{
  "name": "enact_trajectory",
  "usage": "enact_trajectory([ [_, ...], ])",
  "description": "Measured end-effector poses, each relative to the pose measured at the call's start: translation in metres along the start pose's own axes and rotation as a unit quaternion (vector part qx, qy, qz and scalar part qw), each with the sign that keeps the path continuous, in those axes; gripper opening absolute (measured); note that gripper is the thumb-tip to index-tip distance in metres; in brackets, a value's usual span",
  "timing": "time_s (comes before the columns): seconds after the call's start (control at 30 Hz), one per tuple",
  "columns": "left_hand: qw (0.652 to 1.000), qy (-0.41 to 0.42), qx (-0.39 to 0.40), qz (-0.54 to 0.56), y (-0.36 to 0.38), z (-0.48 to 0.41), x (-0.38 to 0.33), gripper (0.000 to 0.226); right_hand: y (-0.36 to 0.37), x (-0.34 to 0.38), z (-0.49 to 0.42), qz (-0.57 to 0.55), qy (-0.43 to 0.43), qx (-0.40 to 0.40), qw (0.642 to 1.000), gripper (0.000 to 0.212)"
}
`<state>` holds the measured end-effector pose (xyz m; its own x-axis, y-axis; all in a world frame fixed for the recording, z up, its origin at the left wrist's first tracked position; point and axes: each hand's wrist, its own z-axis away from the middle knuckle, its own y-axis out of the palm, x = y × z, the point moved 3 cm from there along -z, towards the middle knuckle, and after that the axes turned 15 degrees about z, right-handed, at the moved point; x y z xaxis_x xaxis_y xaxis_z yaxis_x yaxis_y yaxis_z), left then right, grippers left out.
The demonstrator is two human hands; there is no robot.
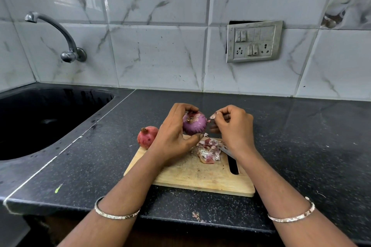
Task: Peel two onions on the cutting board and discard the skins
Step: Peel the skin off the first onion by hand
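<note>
Cutting board (200,176) lay lower centre. Left hand (172,136), raised above it, curled its fingers round a purple onion (195,125), centre frame. Right hand (234,126), just right, pinched a skin scrap (213,115). Second onion (146,137) sat at the board's upper-left corner. Skin pile (208,149) lay mid-board.

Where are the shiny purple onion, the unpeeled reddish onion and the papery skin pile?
shiny purple onion (195,126): head view, its smooth side.
unpeeled reddish onion (146,138): head view, its rounded front.
papery skin pile (207,150): head view, heap's middle.
</note>
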<state>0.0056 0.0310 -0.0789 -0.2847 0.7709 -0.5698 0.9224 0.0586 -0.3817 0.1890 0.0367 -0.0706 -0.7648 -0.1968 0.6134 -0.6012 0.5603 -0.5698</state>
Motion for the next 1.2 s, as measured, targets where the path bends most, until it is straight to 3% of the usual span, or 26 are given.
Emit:
enact_trajectory([
  [0.1, 1.0, -0.003, -0.003, 0.005, -0.001, 0.0, 0.002, 0.06, -0.005, 0.0, -0.001, 0.056, 0.011, -0.007, 0.998, 0.007],
  [0.23, 1.0, -0.003, -0.008, 0.007, -0.001, 0.0, 0.002, 0.061, -0.008, 0.011, 0.008, 0.129, -0.025, 0.052, 0.99, 0.007],
  [0.43, 1.0, -0.012, -0.015, 0.001, -0.002, 0.0, 0.001, 0.061, -0.005, 0.014, 0.006, -0.103, 0.014, 0.098, 0.99, 0.007],
  [0.63, 1.0, -0.017, -0.014, -0.001, -0.002, 0.0, -0.001, 0.061, 0.003, 0.012, 0.006, -0.151, -0.01, 0.123, 0.981, 0.015],
  [0.9, 1.0, -0.02, -0.011, 0.008, -0.002, 0.001, -0.003, 0.061, 0.003, 0.011, 0.006, -0.122, -0.039, 0.086, 0.988, 0.017],
  [1.2, 1.0, -0.009, -0.019, 0.021, 0.0, -0.001, -0.008, 0.057, 0.004, 0.005, 0.003, -0.014, -0.028, 0.052, 0.998, 0.015],
])
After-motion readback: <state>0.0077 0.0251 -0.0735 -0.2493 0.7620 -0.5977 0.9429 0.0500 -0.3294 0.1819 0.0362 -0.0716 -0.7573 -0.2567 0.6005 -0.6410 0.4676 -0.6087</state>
